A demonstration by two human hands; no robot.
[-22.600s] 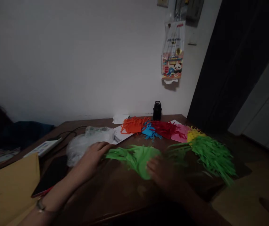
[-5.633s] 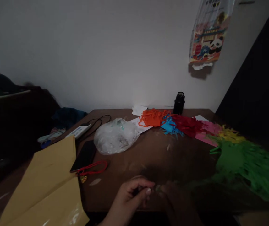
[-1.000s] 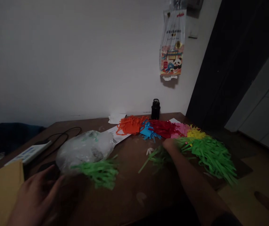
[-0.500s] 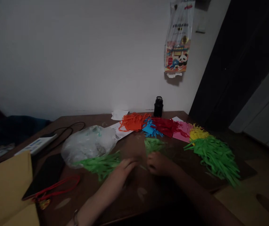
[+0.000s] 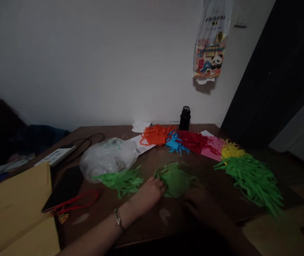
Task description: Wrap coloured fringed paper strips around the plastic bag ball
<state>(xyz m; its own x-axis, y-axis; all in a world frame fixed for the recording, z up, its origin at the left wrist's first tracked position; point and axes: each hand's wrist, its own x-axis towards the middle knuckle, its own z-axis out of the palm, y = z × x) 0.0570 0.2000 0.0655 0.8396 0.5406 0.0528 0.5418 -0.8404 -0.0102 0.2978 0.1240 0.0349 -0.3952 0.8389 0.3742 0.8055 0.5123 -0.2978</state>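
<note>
In the middle of the table lies a bunch of green fringed paper (image 5: 175, 180), its strips spread and blurred. My left hand (image 5: 152, 192) grips its left edge with curled fingers; a bracelet circles that wrist. Close by at the lower right is my right hand (image 5: 198, 202), dark and smeared by motion, so its fingers cannot be made out. Left of my left hand rests a second green fringed piece (image 5: 122, 182), partly against a clear plastic bag (image 5: 106, 156). A larger pile of green fringe (image 5: 253, 177) sits at the table's right side.
Orange (image 5: 156, 136), blue (image 5: 177, 143), red (image 5: 194, 140), pink (image 5: 213, 146) and yellow (image 5: 232, 151) paper pieces curve along the back. A black bottle (image 5: 185, 119) stands behind them. Leftward are a black phone-like slab (image 5: 64, 188), a red cord (image 5: 85, 201), a power strip (image 5: 56, 155) and tan paper (image 5: 16, 206).
The small green fringed bunch has come nearer and spread out between my hands. My left hand has moved right to its edge; my right hand has shifted right and down. The view has turned slightly left.
</note>
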